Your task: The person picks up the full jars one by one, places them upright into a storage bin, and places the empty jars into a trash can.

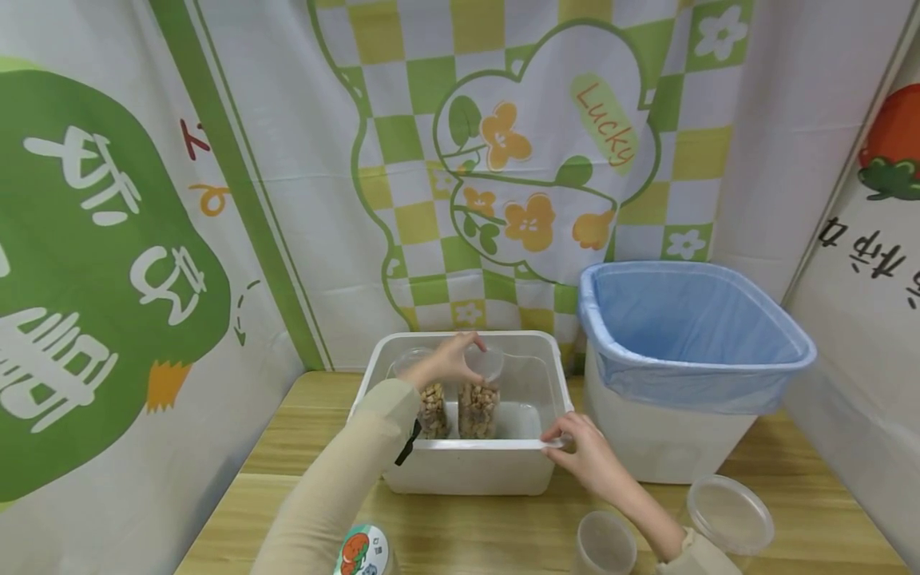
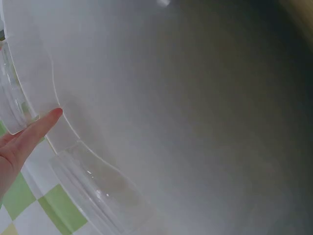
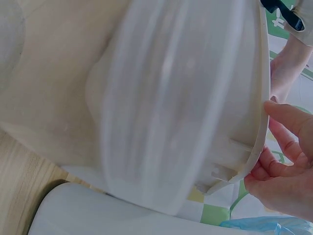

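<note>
My left hand (image 1: 456, 361) reaches into a white plastic bin (image 1: 474, 471) and grips the top of a clear container (image 1: 477, 411) filled with light brown nut-like pieces. A second clear container (image 1: 433, 411) with similar pieces stands beside it, partly hidden by my left wrist. In the left wrist view the fingertips (image 2: 54, 113) lie near a clear container's edge, at the left side of the picture. My right hand (image 1: 585, 451) pinches the bin's front right corner at the rim; thumb and fingers meet that edge (image 3: 264, 127) in the right wrist view.
A larger white bin (image 1: 654, 439) lined with a blue bag stands to the right. On the wooden table, a clear cup (image 1: 607, 543) and a round clear container (image 1: 729, 511) sit near my right forearm. A tub with a tomato-printed lid (image 1: 365, 549) is at the front left.
</note>
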A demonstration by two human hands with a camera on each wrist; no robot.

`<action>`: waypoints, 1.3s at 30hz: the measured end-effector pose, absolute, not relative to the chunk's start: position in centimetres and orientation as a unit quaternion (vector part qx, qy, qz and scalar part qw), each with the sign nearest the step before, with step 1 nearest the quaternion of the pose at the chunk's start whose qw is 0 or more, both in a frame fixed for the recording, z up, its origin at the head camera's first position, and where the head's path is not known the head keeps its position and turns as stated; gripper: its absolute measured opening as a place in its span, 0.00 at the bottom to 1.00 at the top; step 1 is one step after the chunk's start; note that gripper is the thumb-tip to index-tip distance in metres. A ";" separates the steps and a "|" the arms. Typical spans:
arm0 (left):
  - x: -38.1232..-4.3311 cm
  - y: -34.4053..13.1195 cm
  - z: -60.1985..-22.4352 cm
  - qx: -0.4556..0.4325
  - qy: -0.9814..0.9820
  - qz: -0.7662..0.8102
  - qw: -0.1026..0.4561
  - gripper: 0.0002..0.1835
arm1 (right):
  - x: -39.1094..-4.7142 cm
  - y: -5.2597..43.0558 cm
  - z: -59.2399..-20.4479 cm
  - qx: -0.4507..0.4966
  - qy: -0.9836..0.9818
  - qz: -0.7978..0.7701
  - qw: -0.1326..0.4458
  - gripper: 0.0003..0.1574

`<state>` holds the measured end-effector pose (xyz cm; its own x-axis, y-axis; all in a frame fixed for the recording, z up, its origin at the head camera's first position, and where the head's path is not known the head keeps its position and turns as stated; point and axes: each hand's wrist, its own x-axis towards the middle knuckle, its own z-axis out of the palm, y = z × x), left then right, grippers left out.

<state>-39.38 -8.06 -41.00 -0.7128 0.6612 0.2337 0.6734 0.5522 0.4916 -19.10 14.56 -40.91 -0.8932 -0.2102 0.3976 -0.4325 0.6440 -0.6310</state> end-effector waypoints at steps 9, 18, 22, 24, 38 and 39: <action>-34.0 -7.7 -37.3 -0.329 -0.900 -0.282 -0.042 0.25 | -19.0 14.5 -40.9 0.184 -0.894 0.379 0.150 0.10; -36.2 -8.2 -39.2 -0.311 -0.912 -0.264 -0.047 0.30 | -19.1 14.9 -39.8 0.212 -0.904 0.342 0.145 0.08; -38.3 -8.7 -41.2 -0.320 -0.917 -0.236 -0.039 0.31 | -19.0 15.3 -38.8 0.226 -0.904 0.342 0.117 0.05; -38.1 -8.7 -41.0 -0.299 -0.922 -0.239 -0.054 0.29 | -19.0 15.4 -38.3 0.234 -0.904 0.343 0.105 0.05; -30.1 -8.0 -35.0 -0.273 -0.930 -0.244 -0.015 0.19 | -17.0 17.2 -35.2 0.250 -0.915 0.314 0.033 0.12; -29.7 -8.1 -34.9 -0.278 -0.926 -0.254 -0.006 0.18 | -16.7 17.5 -34.9 0.247 -0.918 0.310 0.029 0.13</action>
<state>-29.68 -8.09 -34.87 -0.8448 0.5191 0.1295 0.5127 0.7163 0.4733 -16.74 17.46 -34.93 -0.8762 -0.4355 0.2063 -0.4715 0.6862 -0.5540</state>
